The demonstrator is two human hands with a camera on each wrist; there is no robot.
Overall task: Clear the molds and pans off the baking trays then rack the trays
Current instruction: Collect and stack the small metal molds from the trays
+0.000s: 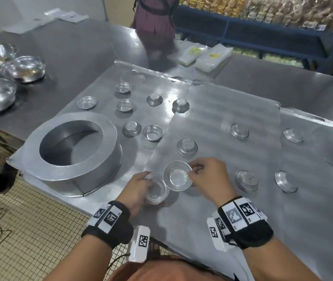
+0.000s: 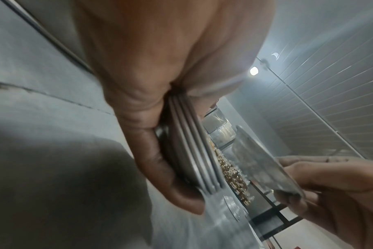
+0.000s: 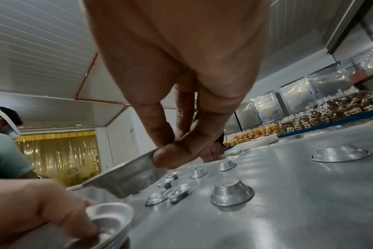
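My left hand (image 1: pixel 139 187) grips a stack of small aluminium molds (image 1: pixel 157 192) at the near edge of the left baking tray (image 1: pixel 100 86); the stacked rims (image 2: pixel 194 151) show edge-on in the left wrist view. My right hand (image 1: pixel 204 177) pinches a single mold (image 1: pixel 177 176), tilted, just above and right of the stack; thumb and fingers clamp its rim (image 3: pixel 134 175). Several more molds lie on the trays, some upside down (image 1: pixel 187 147) (image 3: pixel 232 192), some upright (image 1: pixel 152 132). A large round cake pan (image 1: pixel 74 153) sits on the left tray.
The middle tray (image 1: pixel 232 106) and right tray (image 1: pixel 313 199) overlap on the steel table. Metal bowls (image 1: pixel 23 68) stand at the far left, plastic bag packs (image 1: pixel 204 55) at the back. A person (image 1: pixel 155 15) stands across the table before shelves of packed goods.
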